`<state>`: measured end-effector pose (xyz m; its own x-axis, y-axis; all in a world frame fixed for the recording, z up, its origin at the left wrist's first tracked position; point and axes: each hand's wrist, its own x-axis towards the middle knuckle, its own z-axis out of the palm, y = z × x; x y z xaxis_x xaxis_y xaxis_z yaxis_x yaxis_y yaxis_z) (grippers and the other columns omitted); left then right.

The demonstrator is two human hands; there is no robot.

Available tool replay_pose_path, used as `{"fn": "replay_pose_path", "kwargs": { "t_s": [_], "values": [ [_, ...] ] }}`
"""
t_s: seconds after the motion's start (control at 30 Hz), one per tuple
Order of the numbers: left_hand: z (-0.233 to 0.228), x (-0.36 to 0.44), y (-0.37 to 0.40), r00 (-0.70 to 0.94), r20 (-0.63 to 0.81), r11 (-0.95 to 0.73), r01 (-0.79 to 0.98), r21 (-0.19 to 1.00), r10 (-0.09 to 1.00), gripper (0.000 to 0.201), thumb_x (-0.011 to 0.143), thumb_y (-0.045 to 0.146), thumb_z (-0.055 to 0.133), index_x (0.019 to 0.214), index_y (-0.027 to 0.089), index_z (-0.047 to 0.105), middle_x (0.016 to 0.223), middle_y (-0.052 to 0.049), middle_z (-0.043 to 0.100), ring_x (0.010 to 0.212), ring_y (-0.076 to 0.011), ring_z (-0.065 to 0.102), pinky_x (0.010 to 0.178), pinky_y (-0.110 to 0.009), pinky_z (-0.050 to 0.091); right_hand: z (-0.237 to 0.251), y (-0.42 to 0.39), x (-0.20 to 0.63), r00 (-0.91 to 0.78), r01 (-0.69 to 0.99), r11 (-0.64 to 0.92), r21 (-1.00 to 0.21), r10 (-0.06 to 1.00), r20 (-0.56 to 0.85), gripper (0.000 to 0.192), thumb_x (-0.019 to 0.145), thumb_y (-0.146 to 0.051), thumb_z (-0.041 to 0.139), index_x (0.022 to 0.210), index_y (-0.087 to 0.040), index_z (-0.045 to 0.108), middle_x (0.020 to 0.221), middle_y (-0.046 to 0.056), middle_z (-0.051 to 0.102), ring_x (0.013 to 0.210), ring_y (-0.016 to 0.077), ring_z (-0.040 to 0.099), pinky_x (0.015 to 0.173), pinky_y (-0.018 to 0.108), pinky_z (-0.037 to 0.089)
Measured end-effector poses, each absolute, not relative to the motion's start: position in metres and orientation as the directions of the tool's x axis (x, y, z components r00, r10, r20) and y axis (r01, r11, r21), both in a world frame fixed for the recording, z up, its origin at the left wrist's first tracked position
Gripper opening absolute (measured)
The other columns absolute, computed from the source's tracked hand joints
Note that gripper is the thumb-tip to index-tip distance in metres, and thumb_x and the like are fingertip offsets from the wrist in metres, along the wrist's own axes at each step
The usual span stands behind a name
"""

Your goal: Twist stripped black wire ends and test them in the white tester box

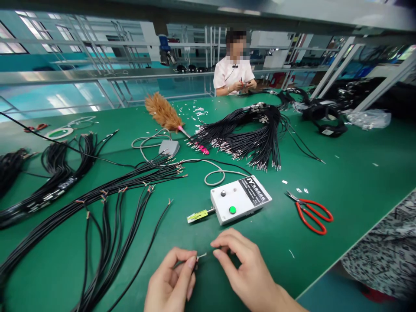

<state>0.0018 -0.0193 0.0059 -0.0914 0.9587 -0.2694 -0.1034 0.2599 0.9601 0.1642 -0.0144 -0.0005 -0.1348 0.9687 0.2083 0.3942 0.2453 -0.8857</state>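
Note:
My left hand [177, 275] pinches a thin cable whose pale stripped wire end [202, 255] sticks out past the fingertips; the rest of the cable is mostly hidden by the hand. Just to the right, my right hand [242, 264] is apart from the wire, thumb and forefinger separated with nothing between them. Beyond both hands sits a white box [240, 199] with a green button, a knob and a yellow-green clip [197, 216] on its left side. Red-handled scissors [312, 212] lie open to the right.
Black cables [107, 203] with bared ends cover the left side. A large cable bundle [247, 130], a brown duster [164, 112] and a grey pedal [169, 147] lie farther back. A co-worker [234, 71] is across the table. A metal shelf [292, 17] runs overhead.

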Motion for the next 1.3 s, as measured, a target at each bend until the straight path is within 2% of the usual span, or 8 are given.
{"fn": "replay_pose_path", "kwargs": {
  "t_s": [0.1, 0.2, 0.4, 0.57, 0.83, 0.97, 1.2, 1.3],
  "values": [
    [0.004, -0.001, -0.016, -0.056, -0.273, 0.266, -0.101, 0.959, 0.96, 0.041, 0.069, 0.055, 0.079, 0.075, 0.016, 0.065, 0.046, 0.009, 0.043, 0.042, -0.0072, 0.037, 0.044, -0.017, 0.029, 0.009, -0.01, 0.168, -0.228, 0.523, 0.337, -0.783, 0.941, 0.252, 0.013, 0.091, -0.023, 0.06, 0.104, -0.02, 0.064, 0.098, 0.003, 0.068, 0.081, 0.0166, 0.062, 0.077, 0.029, 0.043],
    [0.004, -0.006, -0.015, 0.001, -0.257, 0.256, -0.059, 0.965, 0.967, 0.036, 0.073, 0.051, 0.076, 0.075, 0.017, 0.067, 0.051, 0.007, 0.048, 0.042, -0.0075, 0.037, 0.042, -0.017, 0.029, 0.015, -0.002, 0.164, -0.35, 0.564, 0.356, -0.745, 0.92, 0.175, 0.013, 0.09, -0.034, 0.064, 0.093, -0.021, 0.066, 0.086, 0.0, 0.068, 0.078, 0.0162, 0.062, 0.071, 0.027, 0.041],
    [0.006, -0.016, -0.009, 0.07, 0.125, -0.14, 0.276, 0.951, 0.99, 0.011, 0.081, 0.025, 0.068, 0.072, 0.022, 0.073, 0.075, -0.005, 0.069, 0.073, -0.0223, 0.064, 0.07, -0.026, 0.05, 0.009, 0.006, 0.166, -0.473, 0.603, 0.526, -0.6, 0.841, 0.262, 0.028, 0.1, -0.028, 0.046, 0.08, -0.02, 0.064, 0.074, -0.001, 0.066, 0.067, 0.0135, 0.057, 0.065, 0.029, 0.033],
    [0.003, -0.016, 0.003, 0.012, -0.102, 0.098, 0.177, 0.979, 0.995, 0.016, 0.076, 0.034, 0.07, 0.071, 0.02, 0.071, 0.067, -0.003, 0.069, 0.062, -0.0201, 0.064, 0.057, -0.024, 0.05, 0.008, 0.003, 0.163, -0.43, 0.732, 0.572, -0.371, 0.809, 0.401, 0.013, 0.098, -0.025, 0.051, 0.096, -0.019, 0.063, 0.089, 0.003, 0.069, 0.081, 0.0184, 0.057, 0.068, 0.032, 0.029],
    [-0.001, -0.02, 0.013, 0.027, -0.28, 0.28, -0.006, 0.96, 0.96, 0.039, 0.065, 0.052, 0.08, 0.066, 0.015, 0.065, 0.055, 0.005, 0.054, 0.046, -0.0072, 0.041, 0.041, -0.015, 0.029, 0.009, 0.028, 0.155, -0.503, 0.753, 0.644, -0.138, 0.697, 0.511, 0.021, 0.098, -0.017, 0.049, 0.082, -0.019, 0.061, 0.077, 0.001, 0.066, 0.072, 0.0181, 0.054, 0.067, 0.034, 0.027],
    [-0.008, -0.027, 0.026, 0.022, -0.27, 0.271, -0.053, 0.961, 0.963, 0.051, 0.061, 0.062, 0.08, 0.065, 0.014, 0.063, 0.052, 0.006, 0.049, 0.041, -0.0046, 0.036, 0.04, -0.014, 0.023, 0.007, 0.054, 0.156, -0.521, 0.796, 0.605, -0.023, 0.703, 0.484, 0.007, 0.092, -0.013, 0.059, 0.088, -0.018, 0.061, 0.087, 0.002, 0.068, 0.082, 0.0195, 0.057, 0.072, 0.035, 0.03],
    [-0.013, -0.03, 0.047, -0.069, -0.174, 0.167, -0.097, 0.981, 0.982, 0.057, 0.057, 0.067, 0.079, 0.062, 0.013, 0.061, 0.051, 0.007, 0.048, 0.037, -0.0017, 0.031, 0.039, -0.015, 0.017, -0.012, 0.08, 0.147, -0.604, 0.772, 0.619, 0.144, 0.645, 0.468, 0.013, 0.083, -0.015, 0.072, 0.078, -0.017, 0.059, 0.079, 0.002, 0.066, 0.073, 0.0194, 0.056, 0.067, 0.037, 0.032],
    [-0.016, -0.03, 0.05, -0.081, -0.168, 0.161, -0.096, 0.982, 0.982, 0.057, 0.056, 0.067, 0.08, 0.062, 0.013, 0.062, 0.051, 0.007, 0.048, 0.037, -0.0018, 0.031, 0.039, -0.015, 0.016, -0.009, 0.082, 0.147, -0.607, 0.778, 0.609, 0.152, 0.666, 0.434, 0.024, 0.077, -0.03, 0.08, 0.083, -0.017, 0.061, 0.082, 0.002, 0.065, 0.078, 0.0212, 0.057, 0.07, 0.037, 0.034]
  ]
}}
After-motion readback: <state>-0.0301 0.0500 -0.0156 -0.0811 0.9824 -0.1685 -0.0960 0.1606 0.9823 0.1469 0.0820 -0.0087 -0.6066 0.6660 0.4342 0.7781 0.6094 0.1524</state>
